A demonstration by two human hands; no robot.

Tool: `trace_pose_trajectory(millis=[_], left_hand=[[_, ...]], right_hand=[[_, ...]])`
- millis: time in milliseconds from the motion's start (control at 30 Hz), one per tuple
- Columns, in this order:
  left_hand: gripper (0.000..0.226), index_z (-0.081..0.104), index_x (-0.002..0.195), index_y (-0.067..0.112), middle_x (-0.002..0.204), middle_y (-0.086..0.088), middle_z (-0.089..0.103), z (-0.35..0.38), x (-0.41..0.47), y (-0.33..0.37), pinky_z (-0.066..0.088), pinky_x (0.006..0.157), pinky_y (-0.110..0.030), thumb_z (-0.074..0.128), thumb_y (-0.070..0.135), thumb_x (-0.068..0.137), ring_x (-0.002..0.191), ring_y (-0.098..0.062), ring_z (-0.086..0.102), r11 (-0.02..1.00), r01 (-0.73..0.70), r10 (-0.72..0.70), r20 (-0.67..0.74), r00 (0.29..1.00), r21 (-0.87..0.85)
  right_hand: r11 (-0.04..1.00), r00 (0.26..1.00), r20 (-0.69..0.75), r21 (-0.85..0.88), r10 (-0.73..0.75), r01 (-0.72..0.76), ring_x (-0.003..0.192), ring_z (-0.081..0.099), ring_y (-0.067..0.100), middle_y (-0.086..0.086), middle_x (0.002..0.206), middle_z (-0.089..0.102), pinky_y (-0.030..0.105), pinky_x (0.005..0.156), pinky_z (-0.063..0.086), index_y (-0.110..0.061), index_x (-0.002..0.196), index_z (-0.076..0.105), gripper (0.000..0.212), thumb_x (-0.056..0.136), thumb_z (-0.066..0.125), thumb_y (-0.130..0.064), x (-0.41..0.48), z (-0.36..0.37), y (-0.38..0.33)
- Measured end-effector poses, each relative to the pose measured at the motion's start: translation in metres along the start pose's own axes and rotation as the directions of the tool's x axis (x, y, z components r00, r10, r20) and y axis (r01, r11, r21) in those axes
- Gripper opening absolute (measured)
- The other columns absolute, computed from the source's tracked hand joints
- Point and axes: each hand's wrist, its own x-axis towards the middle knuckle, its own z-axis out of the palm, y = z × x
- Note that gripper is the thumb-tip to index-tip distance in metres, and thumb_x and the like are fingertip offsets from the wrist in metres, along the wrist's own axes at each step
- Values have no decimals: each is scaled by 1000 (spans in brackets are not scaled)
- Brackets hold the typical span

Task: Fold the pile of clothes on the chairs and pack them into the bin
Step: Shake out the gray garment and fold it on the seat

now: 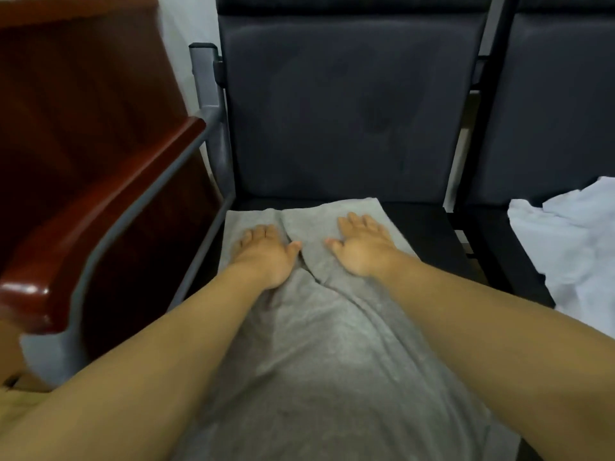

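Observation:
A grey garment [319,344] lies stretched along the seat of a dark chair [346,104], from the seat's back edge down to the bottom of the view. A fold line runs down its middle. My left hand [264,252] rests flat on the garment's far left part, fingers spread. On the far right part my right hand [361,247] presses flat in the same way. Neither hand grips the cloth. A white garment [569,247] lies crumpled on the neighbouring chair seat at the right. No bin is in view.
A glossy red-brown wooden armrest [100,207] on a grey metal frame [209,104] borders the chair on the left. A second dark chair [549,94] stands to the right. Bare dark seat shows to the right of the grey garment.

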Motion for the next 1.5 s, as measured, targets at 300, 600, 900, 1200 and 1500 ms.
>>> trace_pose_trajectory(millis=[300,600,900,1200,1500], left_hand=[[97,0,165,19,173,-6,-5,7,21,-6,2,128,-51,13,82,92,159,-28,-4,994,-26,24,21,999,108],[100,-2,165,22,173,-4,-8,0,40,-5,1,127,-52,15,85,90,159,-27,-7,991,-17,8,70,998,129],[44,46,143,13,138,-16,47,-31,67,-33,49,98,-48,45,30,102,122,-37,49,985,170,-162,-184,969,33],[23,49,123,7,114,-19,64,-42,100,-23,55,78,-47,46,6,100,101,-38,65,981,145,-181,-339,923,-129],[51,37,146,20,148,-10,49,-25,54,-8,38,109,-54,41,46,103,135,-36,46,988,119,-131,-136,982,-94]], right_hand=[[966,965,-62,-16,256,-257,158,-4,30,0,172,-6,54,126,2,-31,164,5,87,93,15,-79,7,-9,76],[945,944,-44,5,328,-328,156,-3,41,3,172,1,63,122,5,-33,161,16,94,85,23,-88,7,-19,74],[981,975,-116,-11,189,-192,152,12,33,5,168,17,62,121,13,-32,156,29,85,88,23,-83,17,-13,67],[920,920,-5,-2,391,-391,157,-9,33,8,172,-5,65,123,4,-25,164,6,87,95,17,-76,14,-15,58],[921,922,21,24,388,-388,157,-14,35,7,172,-10,65,122,-2,-26,164,4,87,95,18,-77,-9,-21,47]])
